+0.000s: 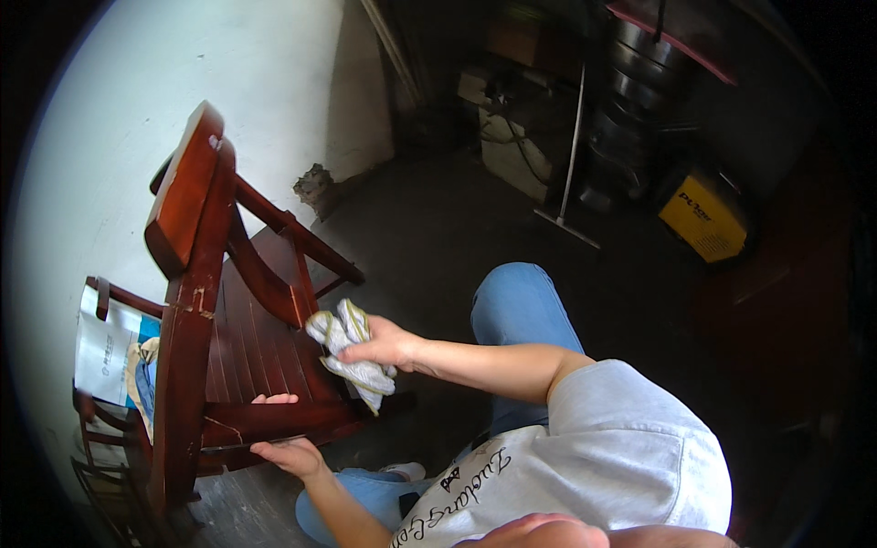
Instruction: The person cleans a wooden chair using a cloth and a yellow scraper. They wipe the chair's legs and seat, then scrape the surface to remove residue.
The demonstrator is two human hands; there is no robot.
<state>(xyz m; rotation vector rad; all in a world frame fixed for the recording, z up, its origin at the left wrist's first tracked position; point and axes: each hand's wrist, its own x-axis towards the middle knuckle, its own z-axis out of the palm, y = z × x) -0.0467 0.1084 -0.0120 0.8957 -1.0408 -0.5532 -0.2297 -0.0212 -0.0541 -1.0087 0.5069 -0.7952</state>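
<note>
A reddish-brown wooden chair (186, 329) with a slatted seat (250, 342) stands tilted in view before me at the left. My left hand (291, 455) grips a side rail (274, 421) of it; the fingertips show beyond the rail and the thumb lies on the near side. My right hand (384, 344) holds a crumpled white cloth with yellow-green edging (353, 356), close to the seat's edge and a curved wooden brace (264, 281). Whether the cloth touches the wood, I cannot tell. Cracks or pale marks show on the chair's frame.
Behind the chair, another wooden chair (123, 298) bears a printed bag or box (106, 353) and some cloth (142, 377). A white wall (274, 89) stands beyond. Farther off are a floor squeegee (569, 229), metal pots (634, 75) and a yellow machine (702, 219).
</note>
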